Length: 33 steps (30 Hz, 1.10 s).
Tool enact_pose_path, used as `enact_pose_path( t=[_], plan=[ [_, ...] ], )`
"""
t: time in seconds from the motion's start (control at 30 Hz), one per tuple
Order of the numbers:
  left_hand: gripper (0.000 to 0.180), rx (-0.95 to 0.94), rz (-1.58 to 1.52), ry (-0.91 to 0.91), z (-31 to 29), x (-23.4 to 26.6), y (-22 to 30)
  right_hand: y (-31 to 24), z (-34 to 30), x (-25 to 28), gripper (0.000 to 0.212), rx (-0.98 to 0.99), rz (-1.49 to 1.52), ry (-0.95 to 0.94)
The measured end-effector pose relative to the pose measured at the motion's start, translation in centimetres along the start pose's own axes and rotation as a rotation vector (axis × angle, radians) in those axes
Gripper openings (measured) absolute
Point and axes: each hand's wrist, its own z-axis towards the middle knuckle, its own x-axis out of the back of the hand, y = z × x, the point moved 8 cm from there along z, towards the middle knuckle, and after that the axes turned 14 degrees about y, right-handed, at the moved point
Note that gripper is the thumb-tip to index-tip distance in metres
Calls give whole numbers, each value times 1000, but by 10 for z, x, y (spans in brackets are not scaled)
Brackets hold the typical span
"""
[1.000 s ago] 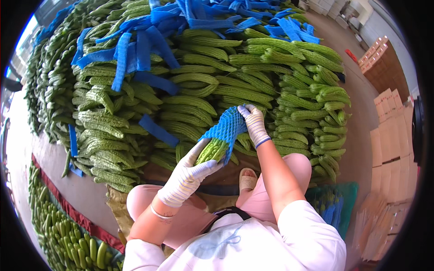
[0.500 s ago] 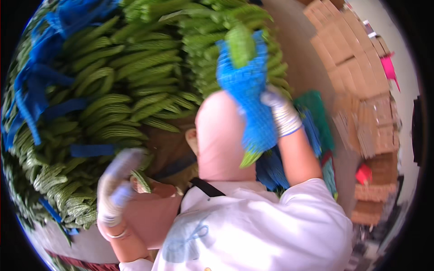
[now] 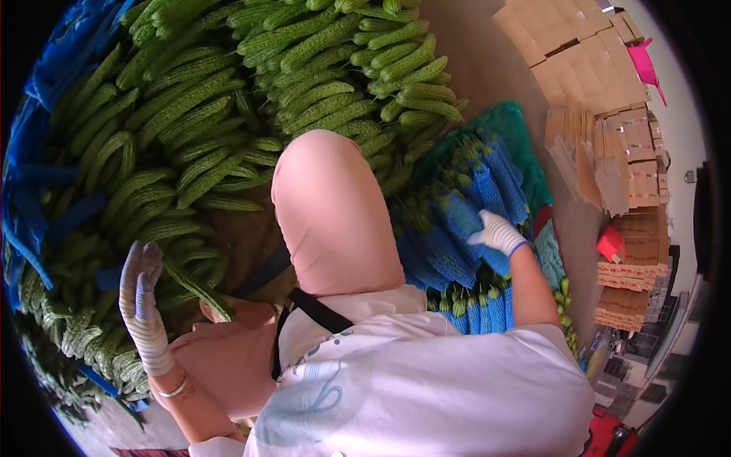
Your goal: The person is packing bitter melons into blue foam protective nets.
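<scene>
My right hand (image 3: 499, 234), in a striped white glove, grips a bitter melon in a blue foam net sleeve (image 3: 461, 215), slightly blurred, over a row of similar sleeved bitter melons (image 3: 487, 183). At the left, my left hand (image 3: 145, 305) is raised in a matching glove, fingers stretched out and holding nothing. Close beside its fingers, a single bitter melon (image 3: 199, 291) slants towards my bent leg. Bare green bitter melons (image 3: 183, 107) lie stacked in rows in front of me.
Blue netting (image 3: 65, 68) edges the pile at the far left. A green sheet (image 3: 518, 137) lies under the sleeved rows. Flattened cardboard boxes (image 3: 586, 68) are stacked at the right, with a red container (image 3: 611, 244) nearby. My knee (image 3: 327, 206) stands between the piles.
My right hand has carried the blue-sleeved bitter melon from above the bare pile down to the sleeved row at the right. My left hand's fingers have straightened. The view has shifted.
</scene>
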Motion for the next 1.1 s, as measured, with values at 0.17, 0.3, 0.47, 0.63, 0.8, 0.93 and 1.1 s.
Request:
enact_pose_path(
  t=[0.17, 0.3, 0.47, 0.63, 0.8, 0.93, 1.1],
  plan=[
    [46, 73, 21, 5, 9, -6, -19, 3, -14, -58, 95, -92, -122, -56],
    [48, 127, 94, -26, 9, 11, -34, 40, -18, -54, 89, -55, 73, -29],
    [49, 251, 123, -55, 15, 16, -53, 154, -81, -43, 75, -368, 349, -135],
    [49, 313, 127, -196, 7, 2, -66, 310, -169, -111, 87, -609, 611, -102],
    [49, 338, 177, -242, 1, -5, -70, 322, -207, -137, 91, -791, 293, 90],
    [49, 330, 215, -252, 14, 5, -91, 320, -217, -165, 65, -780, -12, 119],
    [49, 333, 247, -241, 20, 13, -99, 281, -216, -232, 53, -797, -68, 17]
  ],
)
